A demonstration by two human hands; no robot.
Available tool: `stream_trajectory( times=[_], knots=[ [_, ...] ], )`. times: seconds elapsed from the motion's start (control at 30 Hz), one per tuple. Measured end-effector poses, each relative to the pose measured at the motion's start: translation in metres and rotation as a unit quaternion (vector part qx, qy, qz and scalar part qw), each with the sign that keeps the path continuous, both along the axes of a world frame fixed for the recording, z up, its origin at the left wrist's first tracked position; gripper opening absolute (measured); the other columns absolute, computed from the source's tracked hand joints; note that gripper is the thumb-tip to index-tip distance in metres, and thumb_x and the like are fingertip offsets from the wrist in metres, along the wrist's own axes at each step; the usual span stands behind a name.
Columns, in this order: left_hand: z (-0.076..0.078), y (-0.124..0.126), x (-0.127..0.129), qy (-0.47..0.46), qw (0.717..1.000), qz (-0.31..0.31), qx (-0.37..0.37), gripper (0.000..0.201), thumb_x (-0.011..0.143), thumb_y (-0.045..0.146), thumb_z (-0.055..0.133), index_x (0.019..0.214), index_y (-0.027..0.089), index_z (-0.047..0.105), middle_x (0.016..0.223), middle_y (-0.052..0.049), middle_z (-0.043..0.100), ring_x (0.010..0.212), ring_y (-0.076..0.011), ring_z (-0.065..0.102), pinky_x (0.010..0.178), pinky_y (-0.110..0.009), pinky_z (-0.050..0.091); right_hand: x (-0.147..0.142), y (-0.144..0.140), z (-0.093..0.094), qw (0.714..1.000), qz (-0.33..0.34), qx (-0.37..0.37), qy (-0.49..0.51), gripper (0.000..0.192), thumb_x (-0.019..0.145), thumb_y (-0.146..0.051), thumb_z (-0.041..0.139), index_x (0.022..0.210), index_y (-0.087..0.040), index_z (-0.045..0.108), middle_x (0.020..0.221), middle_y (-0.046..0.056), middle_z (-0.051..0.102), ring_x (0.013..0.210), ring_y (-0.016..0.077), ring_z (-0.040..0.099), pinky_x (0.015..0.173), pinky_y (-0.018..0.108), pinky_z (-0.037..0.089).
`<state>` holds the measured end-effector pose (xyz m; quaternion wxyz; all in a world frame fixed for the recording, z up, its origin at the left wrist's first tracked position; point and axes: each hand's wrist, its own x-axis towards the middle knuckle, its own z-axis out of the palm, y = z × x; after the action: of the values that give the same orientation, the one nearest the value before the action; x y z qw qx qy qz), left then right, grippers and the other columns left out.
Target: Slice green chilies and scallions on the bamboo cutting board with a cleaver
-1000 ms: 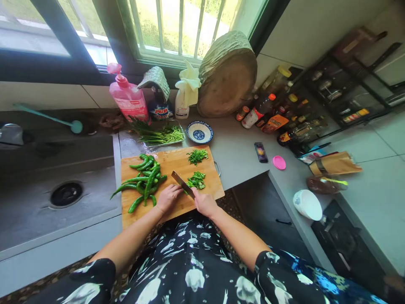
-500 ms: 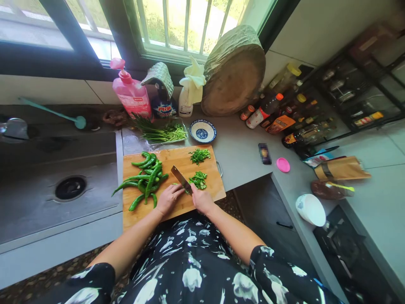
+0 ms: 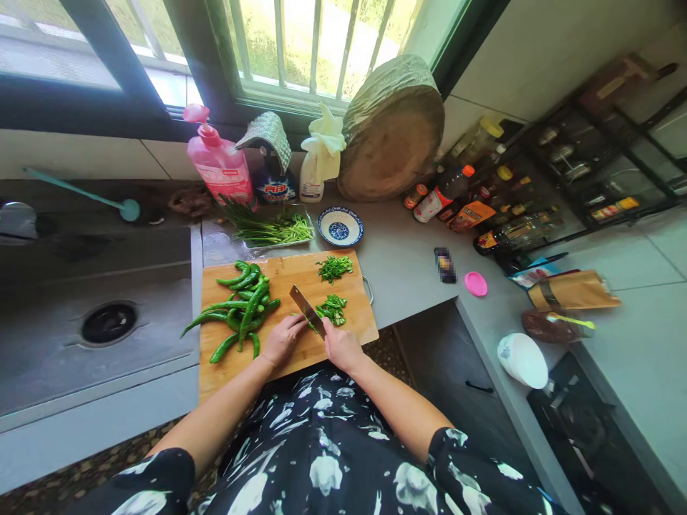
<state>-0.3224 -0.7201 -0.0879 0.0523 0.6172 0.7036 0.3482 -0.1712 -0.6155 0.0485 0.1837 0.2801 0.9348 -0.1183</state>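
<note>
While right grip [image 3: 342, 348] holds knife [image 3: 307, 310], left grip [image 3: 283, 340] alongside, both scarcely moved

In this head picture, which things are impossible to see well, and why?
Head view:
Handle of the knife: hidden by the right hand.
Whatever lies under the left hand: covered by it.
Dark object beside the pink disc: surface pixelated.
Tap: cut off by the left edge.

Near the front edge of the tan wooden cutting board [image 3: 293, 268], the right hand [image 3: 342, 347] hides the handle of the broad grey metal knife [image 3: 308, 309]; the left hand [image 3: 284, 339] mostly covers the slim green vegetable piece [image 3: 311, 327] it holds. By the inner corner of the grey worktop [image 3: 400, 254], a dark oblong object [image 3: 445, 265] is pixelated. A rounded silvery tap [image 3: 18, 223] is cut by the left picture edge.
</note>
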Motion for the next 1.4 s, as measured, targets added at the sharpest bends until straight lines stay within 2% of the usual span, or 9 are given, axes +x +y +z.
stream_trajectory(
  times=[0.13,0.27,0.47,0.57,0.67,0.83,1.07,1.23,1.4],
  knots=[
    [-0.004,0.000,-0.002,-0.019,1.000,0.006,0.002,0.033,0.092,0.031,0.035,0.098,0.020,0.065,0.101,-0.006,0.065,0.091,-0.0154,0.060,0.082,-0.032,0.052,0.007,0.000,0.004,1.000,0.014,-0.009,-0.009,0.053,0.087,-0.023,0.039,0.137,-0.015,0.025,0.082,0.010,0.068,0.073,0.0219,0.065,0.066,0.030,0.049],
    [-0.006,0.001,-0.001,-0.036,0.999,0.017,0.003,0.031,0.091,0.031,0.037,0.096,0.021,0.066,0.099,-0.005,0.065,0.091,-0.0149,0.060,0.081,-0.031,0.053,0.014,-0.004,0.001,0.999,0.023,-0.015,-0.017,0.053,0.087,-0.021,0.038,0.137,-0.012,0.025,0.076,0.010,0.068,0.069,0.0226,0.065,0.064,0.031,0.050],
    [0.000,-0.002,-0.004,-0.036,0.999,-0.013,-0.014,0.032,0.092,0.028,0.035,0.101,0.020,0.064,0.106,-0.006,0.062,0.095,-0.0148,0.057,0.083,-0.030,0.051,-0.005,-0.005,-0.015,1.000,0.013,-0.015,-0.002,0.054,0.086,-0.018,0.038,0.138,-0.010,0.023,0.085,0.013,0.067,0.076,0.0217,0.066,0.067,0.029,0.050],
    [0.004,-0.004,-0.007,-0.027,0.999,-0.005,-0.038,0.030,0.091,0.026,0.037,0.102,0.022,0.064,0.109,-0.006,0.060,0.098,-0.0164,0.055,0.083,-0.031,0.049,-0.006,0.000,-0.018,1.000,-0.009,-0.012,0.005,0.053,0.088,-0.021,0.036,0.138,-0.012,0.024,0.085,0.012,0.067,0.076,0.0215,0.066,0.068,0.029,0.050],
    [0.008,-0.002,-0.008,-0.022,0.999,0.012,-0.047,0.029,0.090,0.026,0.038,0.102,0.023,0.065,0.105,-0.006,0.060,0.095,-0.0166,0.055,0.082,-0.032,0.049,0.000,0.004,-0.015,1.000,-0.028,-0.004,0.008,0.053,0.088,-0.023,0.036,0.139,-0.013,0.023,0.084,0.011,0.068,0.075,0.0217,0.066,0.068,0.030,0.050],
    [0.010,0.001,-0.006,-0.020,1.000,-0.002,-0.019,0.032,0.092,0.027,0.034,0.102,0.021,0.064,0.103,-0.006,0.062,0.094,-0.0149,0.056,0.082,-0.030,0.050,0.000,0.003,-0.003,1.000,-0.025,-0.006,-0.005,0.056,0.088,-0.022,0.037,0.140,-0.013,0.018,0.084,0.011,0.068,0.075,0.0211,0.066,0.067,0.029,0.050],
    [0.008,0.002,-0.006,-0.030,0.999,-0.004,-0.018,0.034,0.092,0.029,0.032,0.100,0.020,0.064,0.103,-0.006,0.063,0.094,-0.0149,0.057,0.082,-0.029,0.050,-0.001,-0.002,0.012,1.000,-0.008,-0.015,-0.026,0.053,0.087,-0.021,0.039,0.138,-0.012,0.024,0.083,0.012,0.067,0.075,0.0222,0.065,0.067,0.029,0.049],
    [0.007,0.002,-0.006,-0.031,0.999,-0.004,-0.011,0.033,0.092,0.030,0.035,0.098,0.020,0.065,0.102,-0.006,0.063,0.092,-0.0152,0.058,0.080,-0.029,0.051,0.004,-0.010,0.001,0.999,-0.004,-0.008,-0.034,0.056,0.084,-0.018,0.041,0.137,-0.011,0.023,0.077,0.011,0.067,0.072,0.0238,0.066,0.066,0.031,0.050],
    [0.009,0.001,-0.008,-0.017,1.000,-0.020,-0.002,0.035,0.093,0.028,0.032,0.098,0.020,0.065,0.102,-0.007,0.062,0.092,-0.0147,0.058,0.080,-0.029,0.051,-0.008,-0.008,-0.018,1.000,-0.014,-0.006,-0.007,0.057,0.085,-0.018,0.039,0.139,-0.011,0.020,0.083,0.012,0.067,0.075,0.0226,0.066,0.066,0.031,0.050]
  ],
)
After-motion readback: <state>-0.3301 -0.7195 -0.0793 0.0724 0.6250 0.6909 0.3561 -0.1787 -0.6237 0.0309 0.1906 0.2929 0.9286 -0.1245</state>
